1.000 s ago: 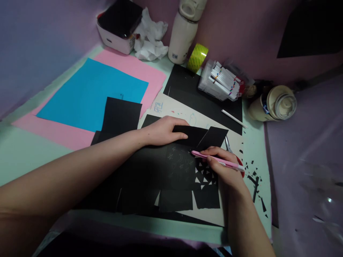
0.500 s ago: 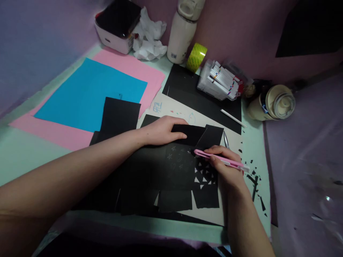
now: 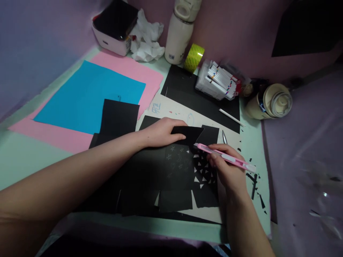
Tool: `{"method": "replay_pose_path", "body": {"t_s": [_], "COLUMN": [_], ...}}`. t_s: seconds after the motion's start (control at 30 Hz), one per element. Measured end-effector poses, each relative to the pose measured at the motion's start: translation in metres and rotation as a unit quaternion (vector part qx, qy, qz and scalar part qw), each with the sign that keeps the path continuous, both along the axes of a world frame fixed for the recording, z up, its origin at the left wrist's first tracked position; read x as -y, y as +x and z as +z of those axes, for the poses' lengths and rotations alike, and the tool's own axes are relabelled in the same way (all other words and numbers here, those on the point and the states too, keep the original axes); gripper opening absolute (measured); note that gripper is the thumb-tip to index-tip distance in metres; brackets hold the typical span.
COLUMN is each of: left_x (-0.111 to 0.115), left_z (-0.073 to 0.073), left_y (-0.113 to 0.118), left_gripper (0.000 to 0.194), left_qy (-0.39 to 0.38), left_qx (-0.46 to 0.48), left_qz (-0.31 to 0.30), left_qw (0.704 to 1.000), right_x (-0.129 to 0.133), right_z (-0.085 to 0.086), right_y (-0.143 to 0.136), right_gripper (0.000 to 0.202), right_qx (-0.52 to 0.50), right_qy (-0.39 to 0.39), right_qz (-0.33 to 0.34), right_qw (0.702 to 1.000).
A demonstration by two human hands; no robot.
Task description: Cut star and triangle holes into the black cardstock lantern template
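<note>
The right hand is clamped on a pink craft knife, fingers and thumb wrapped about its handle, with the blade pointing away to the left. Whether the tip touches the black paper under it I cannot tell. The left hand is closed over the far edge of that paper, thumb on top, the fingertips hidden behind it. Just beyond the left thumb, toward the person, are pale drawn stars; left of the right hand, white triangles show in the black.

A metal blade pokes out just beyond the right hand. Black scraps lie to its right, and a white pen farther ahead. Beyond the left hand lie a blue sheet and, underneath it, a pink sheet.
</note>
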State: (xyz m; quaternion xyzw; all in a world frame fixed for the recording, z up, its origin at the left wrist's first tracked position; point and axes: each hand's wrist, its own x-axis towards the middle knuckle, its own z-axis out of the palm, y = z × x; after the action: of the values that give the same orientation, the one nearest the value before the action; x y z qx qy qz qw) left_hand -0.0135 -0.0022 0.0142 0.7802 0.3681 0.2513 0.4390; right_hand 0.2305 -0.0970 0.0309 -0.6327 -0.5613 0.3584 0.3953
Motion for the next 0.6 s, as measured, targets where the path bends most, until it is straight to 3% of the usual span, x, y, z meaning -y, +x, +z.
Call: {"method": "replay_pose_path", "body": {"t_s": [0.13,0.37,0.6], "left_x": [-0.001,-0.001,0.0], "left_z": [-0.001,-0.002,-0.002], "left_y": [0.0,0.001,0.001], "left_gripper": [0.024,0.024,0.026], "left_qy": [0.003,0.007,0.01], "left_qx": [0.002,0.003,0.005], "left_qz": [-0.005,-0.002,-0.001], "left_qw": [1.0,1.0,1.0], "right_x": [0.015,0.026,0.026], "right_z": [0.006,-0.022,-0.024], "right_y": [-0.021,-0.042,-0.044], "right_gripper": [0.005,0.006,0.008], "right_qx": [0.08,0.109,0.134], "right_qy": [0.028,0.126,0.182], "right_qz": [-0.045,-0.059,-0.057], "right_qw": [0.995,0.984,0.972]}}
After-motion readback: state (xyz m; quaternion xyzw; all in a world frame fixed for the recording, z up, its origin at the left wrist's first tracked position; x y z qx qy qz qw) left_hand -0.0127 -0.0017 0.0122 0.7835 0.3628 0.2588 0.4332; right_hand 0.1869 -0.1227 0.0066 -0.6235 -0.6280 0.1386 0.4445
